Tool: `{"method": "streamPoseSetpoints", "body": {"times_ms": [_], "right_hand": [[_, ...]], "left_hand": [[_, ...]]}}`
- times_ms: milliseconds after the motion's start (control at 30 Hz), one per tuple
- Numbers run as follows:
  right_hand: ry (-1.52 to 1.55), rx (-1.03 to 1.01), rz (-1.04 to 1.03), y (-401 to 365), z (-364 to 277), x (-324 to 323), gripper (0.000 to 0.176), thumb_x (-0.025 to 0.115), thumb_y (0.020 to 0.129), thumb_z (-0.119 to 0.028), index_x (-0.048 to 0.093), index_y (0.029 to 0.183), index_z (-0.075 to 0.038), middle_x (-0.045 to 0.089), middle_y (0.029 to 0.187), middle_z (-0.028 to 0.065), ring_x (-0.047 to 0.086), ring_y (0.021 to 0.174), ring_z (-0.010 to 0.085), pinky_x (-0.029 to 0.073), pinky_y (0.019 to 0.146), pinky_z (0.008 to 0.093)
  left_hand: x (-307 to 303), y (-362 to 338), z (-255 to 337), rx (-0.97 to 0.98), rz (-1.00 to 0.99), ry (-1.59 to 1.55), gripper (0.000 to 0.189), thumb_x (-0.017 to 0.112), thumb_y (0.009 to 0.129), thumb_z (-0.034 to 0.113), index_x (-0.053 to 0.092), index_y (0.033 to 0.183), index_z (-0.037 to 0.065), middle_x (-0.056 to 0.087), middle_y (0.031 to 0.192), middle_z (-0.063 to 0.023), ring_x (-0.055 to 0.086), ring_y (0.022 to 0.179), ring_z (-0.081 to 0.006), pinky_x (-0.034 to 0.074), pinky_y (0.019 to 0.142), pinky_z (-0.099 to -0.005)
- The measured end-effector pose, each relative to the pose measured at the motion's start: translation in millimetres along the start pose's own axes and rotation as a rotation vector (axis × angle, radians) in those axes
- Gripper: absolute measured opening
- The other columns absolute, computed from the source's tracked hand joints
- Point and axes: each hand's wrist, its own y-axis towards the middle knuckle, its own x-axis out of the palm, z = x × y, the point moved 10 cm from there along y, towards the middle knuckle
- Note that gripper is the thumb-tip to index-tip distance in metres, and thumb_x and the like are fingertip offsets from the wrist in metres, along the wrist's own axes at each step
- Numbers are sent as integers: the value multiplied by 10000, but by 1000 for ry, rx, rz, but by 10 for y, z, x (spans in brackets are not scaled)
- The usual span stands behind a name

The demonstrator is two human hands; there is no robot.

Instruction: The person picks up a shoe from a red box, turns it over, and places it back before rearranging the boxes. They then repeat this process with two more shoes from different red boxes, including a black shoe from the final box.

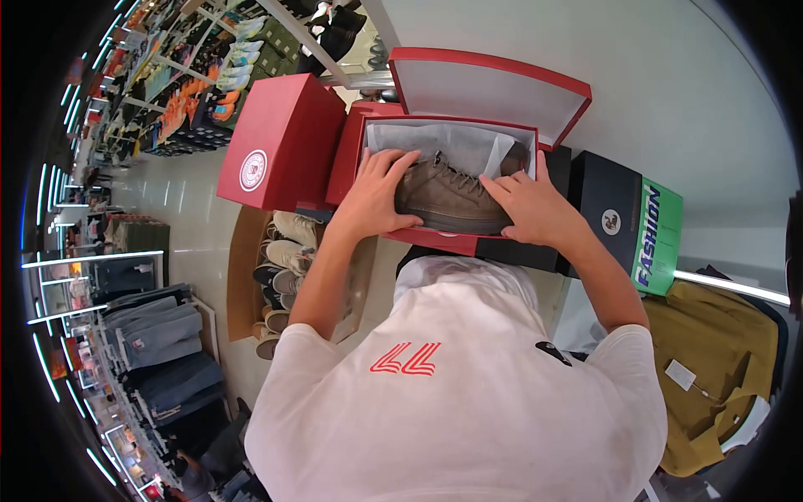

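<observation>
A brown lace-up shoe [443,192] lies on its side or slightly tilted in an open red shoebox [458,122]. My left hand [378,197] is wrapped round its left end, thumb low and fingers over the top. My right hand [539,207] grips the other end, fingertips near the laces. White tissue paper [435,136] is bunched behind the shoe. Part of a second brown shoe [519,157] shows at the box's right end, mostly covered. Behind, the red-edged lid [493,84] stands raised.
A closed red shoebox [280,142] stands at the left. Black and green boxes [661,234] are stacked right. Several shoes [288,255] sit in a low wooden bin. A mustard garment [711,360] hangs lower right; jeans [167,351] and shoe shelves [217,75] are farther left.
</observation>
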Motion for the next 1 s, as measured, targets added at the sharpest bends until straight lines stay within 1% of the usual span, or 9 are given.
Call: {"method": "streamPoseSetpoints", "body": {"times_ms": [133,300,433,633,700,767,833,933,1000], "right_hand": [[-127,-30,-56,46,2,47,1004,862,723,-268,376,1578,-65,630,1318,83,605,1210,286,167,1249,659],[367,-244,-34,177,182,63,865,782,728,-260,482,1482,39,702,1095,162,646,1130,331,254,1270,511],[708,-42,-73,103,363,103,729,728,724,-185,581,1417,-15,709,1224,164,638,1183,332,230,1274,551],[267,-215,28,11,125,122,588,748,791,-183,638,1346,-27,735,1123,114,622,1197,307,169,1280,585],[341,-327,183,-43,264,-112,545,772,808,-210,659,1306,-18,727,1112,118,674,1080,284,320,1224,511],[832,148,389,-101,1071,-273,493,797,843,-277,686,1244,-11,712,1088,107,703,927,225,514,1000,404],[802,434,940,-438,1753,-410,496,767,909,-359,662,1254,-18,683,1162,144,695,901,198,541,816,323],[811,697,1160,-513,2206,-425,587,694,968,-462,595,1347,-25,647,1260,179,676,1021,244,534,883,358],[1296,705,968,-311,2136,-232,716,635,991,-538,493,1453,-10,594,1360,195,614,1186,280,500,984,403]], "left_hand": [[-198,-190,-282,-98,48,89,976,932,637,347,491,1479,124,488,1443,-148,436,1382,-384,242,1248,-592],[-90,-197,-519,-192,227,-172,753,842,783,396,568,1393,50,526,1417,-179,471,1362,-377,386,1161,-477],[-104,-270,-640,-229,343,-321,634,790,829,310,588,1361,30,589,1352,-183,533,1310,-364,424,1113,-432],[-150,-164,-596,-221,329,-261,551,761,847,226,606,1336,26,611,1336,-169,576,1269,-337,427,1102,-397],[-291,-11,-528,-213,376,-232,538,756,860,221,606,1336,22,620,1323,-170,590,1253,-329,442,1086,-396],[-461,149,-477,-218,432,-204,524,752,873,215,607,1336,17,628,1310,-171,605,1236,-322,457,1071,-396],[-614,341,-479,-211,541,-308,520,740,912,215,590,1365,10,630,1311,-197,614,1231,-307,478,1047,-402],[-571,847,-770,-358,677,-470,713,725,924,367,477,1455,-40,606,1325,-282,589,1276,-373,432,1085,-429],[-533,1119,-931,-417,683,-498,766,699,939,410,431,1493,-46,601,1339,-292,580,1293,-383,424,1092,-433]]}}
